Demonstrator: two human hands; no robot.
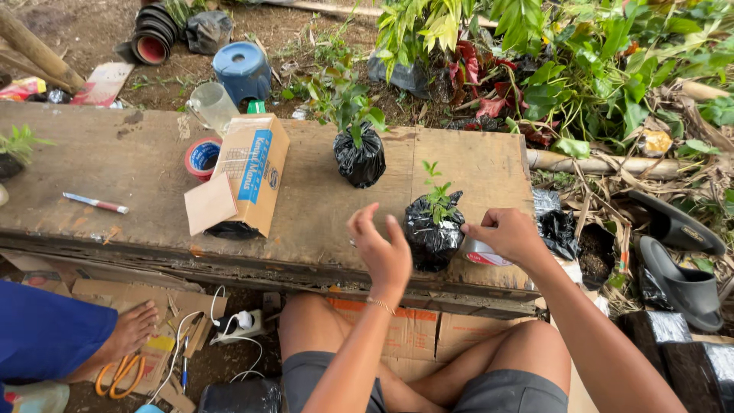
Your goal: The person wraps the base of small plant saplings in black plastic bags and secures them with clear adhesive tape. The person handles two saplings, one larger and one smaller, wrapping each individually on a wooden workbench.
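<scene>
The left hand (382, 248), fingers spread and empty, hides the nine o'clock side of the seedling bag (433, 229). The right hand (511, 233) pinches something unclear, covering a tape roll (482, 254).

You've got two hands up over the bench, left hand (382, 252) and right hand (511, 235). Two seedlings in black grow bags on the plank: near seedling bag (433, 229), far seedling bag (361, 157). One cardboard box (248, 176), one tape roll (200, 158), one pen (95, 203), one clear plastic jug (210, 107), one blue container (242, 70). Two dark sandals (677, 252) to your right. One orange-handled scissors (118, 375), one bare foot (130, 330) of another person
</scene>
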